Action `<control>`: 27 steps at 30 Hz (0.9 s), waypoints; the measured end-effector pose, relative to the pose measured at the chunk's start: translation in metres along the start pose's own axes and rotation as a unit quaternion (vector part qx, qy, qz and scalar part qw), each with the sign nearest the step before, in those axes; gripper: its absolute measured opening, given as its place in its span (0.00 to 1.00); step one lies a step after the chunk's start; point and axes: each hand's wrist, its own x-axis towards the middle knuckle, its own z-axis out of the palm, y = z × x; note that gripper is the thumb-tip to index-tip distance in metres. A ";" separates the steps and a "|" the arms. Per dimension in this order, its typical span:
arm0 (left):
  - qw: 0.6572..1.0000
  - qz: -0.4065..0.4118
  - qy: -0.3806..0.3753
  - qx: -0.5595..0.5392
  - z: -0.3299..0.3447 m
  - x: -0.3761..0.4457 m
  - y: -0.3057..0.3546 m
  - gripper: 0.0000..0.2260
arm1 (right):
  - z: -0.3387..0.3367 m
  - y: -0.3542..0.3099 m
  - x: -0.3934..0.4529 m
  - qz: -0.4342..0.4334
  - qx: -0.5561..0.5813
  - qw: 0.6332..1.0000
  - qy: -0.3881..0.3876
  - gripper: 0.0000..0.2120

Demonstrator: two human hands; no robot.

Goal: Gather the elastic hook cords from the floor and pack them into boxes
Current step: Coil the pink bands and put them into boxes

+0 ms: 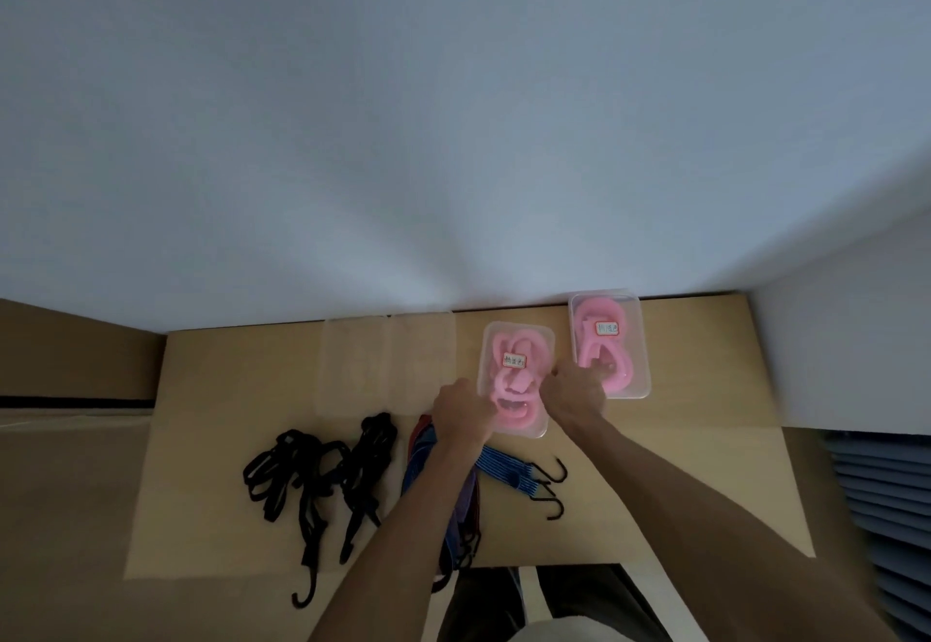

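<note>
Both hands, left hand (462,409) and right hand (579,392), grip a clear lidded box (516,379) of coiled pink cords (514,389), its long axis running away from the person.

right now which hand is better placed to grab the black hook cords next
Left. The left hand sits at the near pink-filled box's left edge, nearer the black hook cords lying further left. The right hand would have to cross over it.

Cardboard sheet (226,515): flat on the floor, against the white wall (453,112).
Slatted blue-grey thing (881,515): right of the sheet.
</note>
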 end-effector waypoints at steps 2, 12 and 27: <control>1.000 0.003 -0.019 0.007 -0.005 -0.003 0.002 0.07 | -0.002 0.003 -0.004 -0.008 0.023 0.999 -0.040 0.07; 0.990 -0.035 0.033 -0.132 0.000 -0.002 -0.011 0.17 | 0.011 0.017 -0.008 0.001 0.063 0.991 -0.118 0.20; 0.965 0.211 0.056 0.149 -0.012 0.009 0.023 0.37 | -0.001 0.008 0.004 -0.244 -0.056 0.962 0.109 0.30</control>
